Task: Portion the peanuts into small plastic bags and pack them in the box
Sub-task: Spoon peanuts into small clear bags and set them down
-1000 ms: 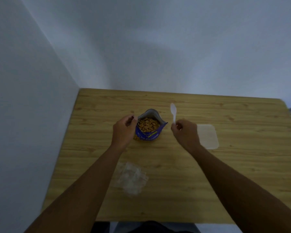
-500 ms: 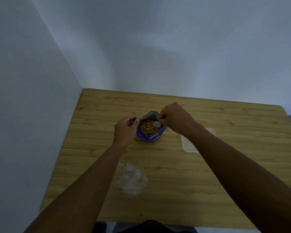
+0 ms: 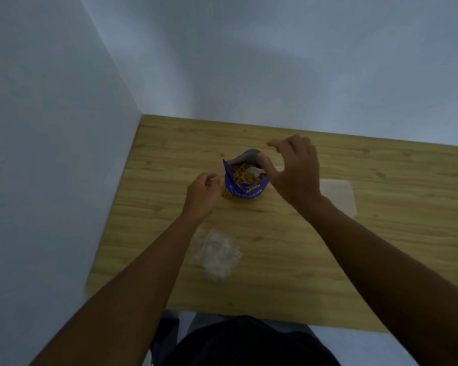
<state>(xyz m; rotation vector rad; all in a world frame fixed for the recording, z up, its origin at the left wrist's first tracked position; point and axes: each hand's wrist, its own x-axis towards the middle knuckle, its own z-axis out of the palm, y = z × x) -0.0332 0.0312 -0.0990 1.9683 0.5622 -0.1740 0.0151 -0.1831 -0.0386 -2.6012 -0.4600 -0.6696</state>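
Right hand (image 3: 292,171) is off the spoon (image 3: 253,170) now, fingers spread above the peanut bag (image 3: 245,192) standing mid-table! Left hand (image 3: 202,192) has left the rim, curled just beside it; pinching anything? Can't tell. Spoon lies crosswise, bowl left in the peanuts, handle right. Light, stiff plastic, I'd judge: retake it by the handle.

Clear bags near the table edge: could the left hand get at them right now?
Probably yes. The clear bags lie uncovered on the table beside the left forearm, nothing between them and the left hand.
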